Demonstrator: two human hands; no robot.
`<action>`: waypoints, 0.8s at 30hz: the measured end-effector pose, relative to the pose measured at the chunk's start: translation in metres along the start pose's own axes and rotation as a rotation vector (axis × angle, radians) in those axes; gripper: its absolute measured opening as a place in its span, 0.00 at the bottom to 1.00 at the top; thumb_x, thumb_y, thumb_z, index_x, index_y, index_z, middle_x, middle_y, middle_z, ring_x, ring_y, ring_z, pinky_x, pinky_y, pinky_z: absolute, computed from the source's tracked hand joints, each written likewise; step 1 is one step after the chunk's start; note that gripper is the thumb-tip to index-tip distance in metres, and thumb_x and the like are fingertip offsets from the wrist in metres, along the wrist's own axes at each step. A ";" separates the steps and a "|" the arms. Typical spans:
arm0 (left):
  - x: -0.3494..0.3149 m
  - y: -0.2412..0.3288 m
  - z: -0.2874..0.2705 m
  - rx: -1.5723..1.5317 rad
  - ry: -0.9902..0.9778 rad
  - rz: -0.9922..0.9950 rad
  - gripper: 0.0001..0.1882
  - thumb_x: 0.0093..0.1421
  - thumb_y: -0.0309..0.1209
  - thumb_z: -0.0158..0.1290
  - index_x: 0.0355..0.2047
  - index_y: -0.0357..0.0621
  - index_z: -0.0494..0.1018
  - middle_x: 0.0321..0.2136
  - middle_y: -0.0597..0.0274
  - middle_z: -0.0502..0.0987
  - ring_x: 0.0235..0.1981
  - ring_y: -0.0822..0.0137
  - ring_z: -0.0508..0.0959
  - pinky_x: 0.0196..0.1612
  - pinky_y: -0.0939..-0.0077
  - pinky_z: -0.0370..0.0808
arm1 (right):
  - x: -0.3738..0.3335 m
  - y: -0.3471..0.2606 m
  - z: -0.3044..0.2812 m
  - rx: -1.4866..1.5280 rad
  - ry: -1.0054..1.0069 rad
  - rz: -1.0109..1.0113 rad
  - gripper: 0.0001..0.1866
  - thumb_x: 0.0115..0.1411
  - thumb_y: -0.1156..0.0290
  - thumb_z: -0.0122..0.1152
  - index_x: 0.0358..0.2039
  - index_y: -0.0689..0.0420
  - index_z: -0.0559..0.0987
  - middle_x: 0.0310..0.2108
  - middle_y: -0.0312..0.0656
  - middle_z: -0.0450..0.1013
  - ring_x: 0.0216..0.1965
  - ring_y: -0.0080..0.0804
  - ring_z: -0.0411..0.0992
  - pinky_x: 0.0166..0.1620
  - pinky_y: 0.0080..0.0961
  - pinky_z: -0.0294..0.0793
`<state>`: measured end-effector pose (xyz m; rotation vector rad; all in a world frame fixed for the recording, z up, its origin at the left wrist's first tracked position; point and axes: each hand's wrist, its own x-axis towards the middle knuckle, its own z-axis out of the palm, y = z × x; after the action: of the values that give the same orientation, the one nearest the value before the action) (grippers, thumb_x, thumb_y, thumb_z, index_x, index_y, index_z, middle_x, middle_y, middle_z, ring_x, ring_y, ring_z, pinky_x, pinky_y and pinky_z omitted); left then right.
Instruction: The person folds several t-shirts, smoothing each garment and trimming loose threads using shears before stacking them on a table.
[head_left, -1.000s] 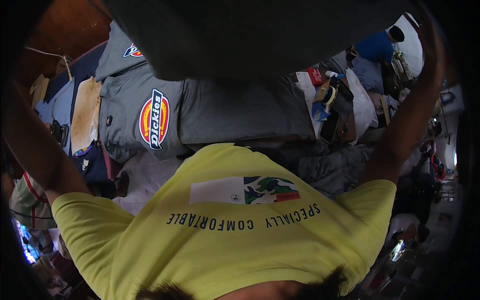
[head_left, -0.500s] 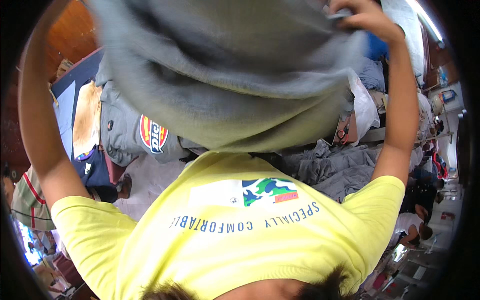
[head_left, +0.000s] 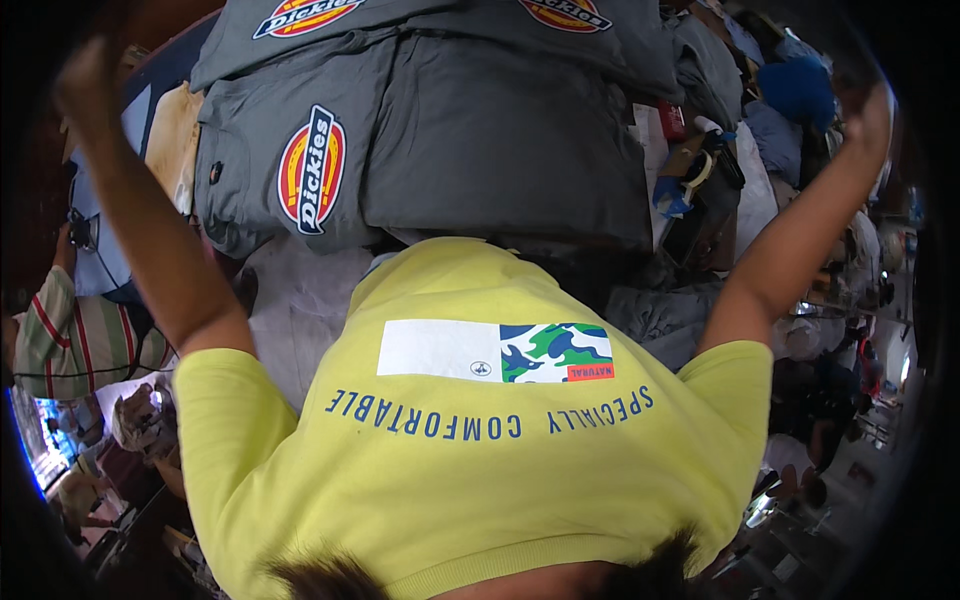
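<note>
A cluttered workroom curves around a worktable with a dark blue top (head_left: 178, 52), and the grey fabric garment with a folded, smooth panel (head_left: 500, 140) lies along the table's near edge, in front of the yellow cotton T-shirt (head_left: 480, 480) the person wears. What has just changed is that the broad grey cloth, lifted across the view half a second ago, no longer blocks it, so the garments on the tabletop lie in plain sight; I judge that the lift is over, though I cannot tell which piece was raised. The garment's long axis runs left to right, parallel to the near edge, while the tall red, yellow and white emblem (head_left: 313, 172) near its left end points away from the person, leaning slightly right. More grey cloth with two matching emblems lies behind, toward the far edge. The left hand (head_left: 85, 80) is raised beyond the table's left side, blurred, and the right hand (head_left: 873, 122) is raised beyond its right side; no cloth shows in either, but whether the fingers are loose or clenched I cannot tell
</note>
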<state>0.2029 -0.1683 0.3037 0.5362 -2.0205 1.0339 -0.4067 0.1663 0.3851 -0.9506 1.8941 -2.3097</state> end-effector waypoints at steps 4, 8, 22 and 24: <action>-0.108 0.116 0.013 -0.805 -0.125 -0.868 0.09 0.49 0.22 0.46 0.30 0.32 0.73 0.24 0.63 0.73 0.25 0.77 0.70 0.27 0.80 0.68 | -0.122 0.112 -0.017 0.121 -0.201 0.269 0.12 0.57 0.73 0.48 0.43 0.54 0.68 0.41 0.40 0.68 0.40 0.32 0.69 0.35 0.30 0.74; -0.212 0.219 0.007 -1.445 -0.140 -1.857 0.12 0.53 0.16 0.43 0.37 0.32 0.71 0.32 0.58 0.73 0.32 0.70 0.74 0.40 0.77 0.74 | -0.231 0.212 -0.032 -0.201 -0.144 0.567 0.14 0.51 0.80 0.50 0.40 0.57 0.67 0.34 0.38 0.69 0.30 0.25 0.69 0.27 0.18 0.68; -0.227 0.220 0.027 -1.157 -0.831 -1.857 0.13 0.53 0.37 0.55 0.34 0.41 0.71 0.30 0.65 0.73 0.24 0.78 0.74 0.23 0.91 0.64 | -0.317 0.273 -0.042 -0.543 -0.072 0.480 0.11 0.45 0.83 0.52 0.31 0.59 0.68 0.23 0.38 0.68 0.15 0.19 0.63 0.17 0.15 0.61; -0.231 0.220 0.028 -1.249 -0.722 -1.931 0.13 0.54 0.35 0.54 0.35 0.40 0.70 0.31 0.63 0.73 0.26 0.76 0.75 0.26 0.89 0.69 | -0.320 0.271 -0.042 -0.453 0.125 0.575 0.11 0.46 0.84 0.49 0.32 0.59 0.67 0.22 0.39 0.67 0.14 0.20 0.63 0.16 0.15 0.62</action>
<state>0.1846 -0.0601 0.0034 1.5589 -1.1376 -1.5559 -0.2622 0.2499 -0.0023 -0.2014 2.3907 -1.6795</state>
